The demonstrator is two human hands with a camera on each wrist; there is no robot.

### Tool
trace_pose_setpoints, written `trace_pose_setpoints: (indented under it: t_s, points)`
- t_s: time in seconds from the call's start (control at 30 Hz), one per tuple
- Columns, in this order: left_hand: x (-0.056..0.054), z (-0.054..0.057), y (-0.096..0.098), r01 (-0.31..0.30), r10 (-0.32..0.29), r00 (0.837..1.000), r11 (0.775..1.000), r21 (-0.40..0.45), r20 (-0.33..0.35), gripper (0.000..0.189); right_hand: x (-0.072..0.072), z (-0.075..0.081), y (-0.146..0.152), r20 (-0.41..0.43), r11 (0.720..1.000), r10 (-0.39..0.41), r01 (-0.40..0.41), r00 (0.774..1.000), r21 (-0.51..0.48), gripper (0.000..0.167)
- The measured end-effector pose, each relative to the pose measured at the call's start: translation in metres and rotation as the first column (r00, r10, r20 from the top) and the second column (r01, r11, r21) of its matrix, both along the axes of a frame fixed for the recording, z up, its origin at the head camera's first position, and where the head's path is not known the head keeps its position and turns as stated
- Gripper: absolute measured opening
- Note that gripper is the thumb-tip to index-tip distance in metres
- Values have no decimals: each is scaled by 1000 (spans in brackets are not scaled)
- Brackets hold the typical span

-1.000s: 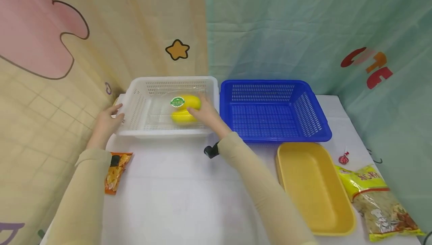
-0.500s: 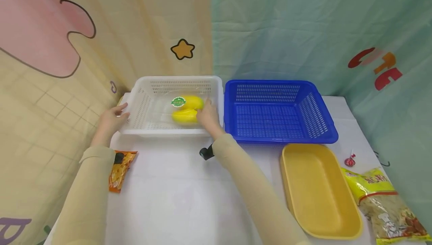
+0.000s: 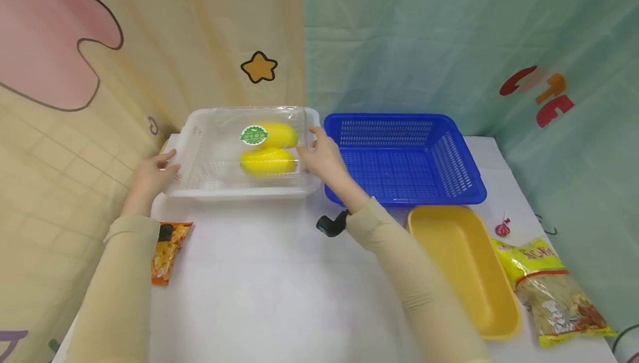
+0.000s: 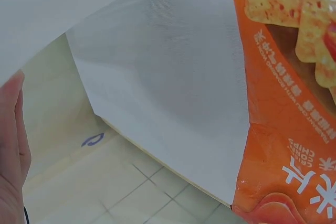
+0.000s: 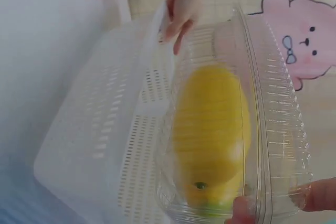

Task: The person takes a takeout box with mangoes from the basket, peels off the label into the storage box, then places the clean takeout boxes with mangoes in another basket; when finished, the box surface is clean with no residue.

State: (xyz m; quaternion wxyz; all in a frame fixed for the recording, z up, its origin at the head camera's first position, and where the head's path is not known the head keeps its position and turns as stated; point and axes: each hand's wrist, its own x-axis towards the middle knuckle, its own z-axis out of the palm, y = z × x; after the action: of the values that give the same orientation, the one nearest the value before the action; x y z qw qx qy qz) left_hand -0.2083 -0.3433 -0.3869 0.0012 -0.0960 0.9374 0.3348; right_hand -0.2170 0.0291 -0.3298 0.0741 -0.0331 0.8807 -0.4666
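Note:
My right hand (image 3: 325,155) pinches the right edge of a clear plastic clamshell box (image 3: 219,124) with a green-and-white round label. Two yellow, mango-like fruits (image 3: 269,161) show through it. The box is raised over the white basket (image 3: 187,182), level with its rim or higher. In the right wrist view, a thumb and a fingertip (image 5: 315,195) grip the box's rim (image 5: 252,103). At the basket's left end, my left hand (image 3: 147,180) holds the rim between thumb and fingers; the right wrist view shows that hand (image 5: 185,6) on the rim too.
A blue basket (image 3: 406,202) stands right of the white one. In front of it is a yellow tray (image 3: 461,274), with a lollipop (image 3: 502,228) and a yellow-topped food bag (image 3: 559,296) farther right. An orange chip bag (image 3: 167,255) lies beside my left forearm. Curtains hang behind.
My right hand shifted down the box's right side, then took its edge. The box has risen from inside the white basket. My left hand stays at the basket's left end.

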Motion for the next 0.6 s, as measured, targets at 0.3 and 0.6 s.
trace_pose_setpoints:
  t_s: [0.3, 0.6]
  points:
    - [1, 2, -4, -5, 5, 1000, 1000, -9, 2, 54, 80, 19, 103, 150, 989, 142, -134, 978, -60, 82]
    - [-1, 0, -3, 2, -2, 999, 1000, 8, 50, 56, 156, -31, 151, 284, 976, 163, -112, 945, -188, 82]
